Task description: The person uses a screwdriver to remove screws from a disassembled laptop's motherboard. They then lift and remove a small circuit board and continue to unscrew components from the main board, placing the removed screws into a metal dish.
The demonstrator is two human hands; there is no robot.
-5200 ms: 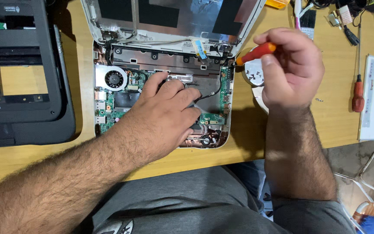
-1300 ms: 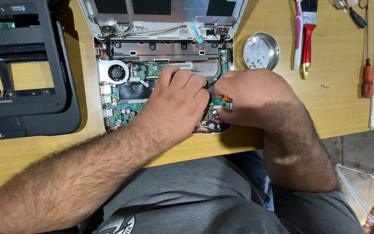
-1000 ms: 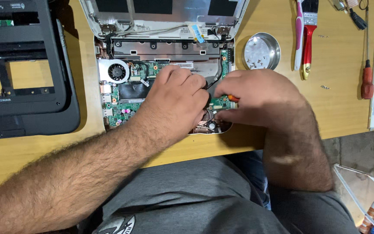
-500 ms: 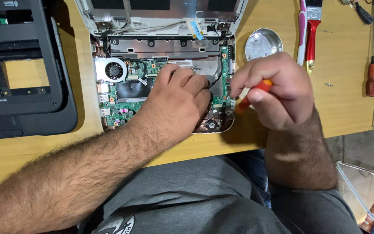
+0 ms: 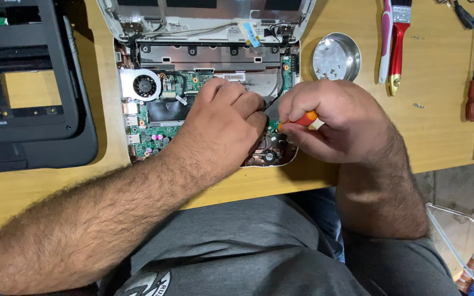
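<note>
An opened laptop base (image 5: pixel 204 82) is lying on the wooden table (image 5: pixel 440 131), its green circuit board and round fan exposed. The left hand (image 5: pixel 220 129) is pressing flat on the board, its grip released. The right hand (image 5: pixel 336 118) is clenching an orange-handled screwdriver (image 5: pixel 303 119) beside it. A round metal dish (image 5: pixel 336 57) is sitting nearby.
</note>
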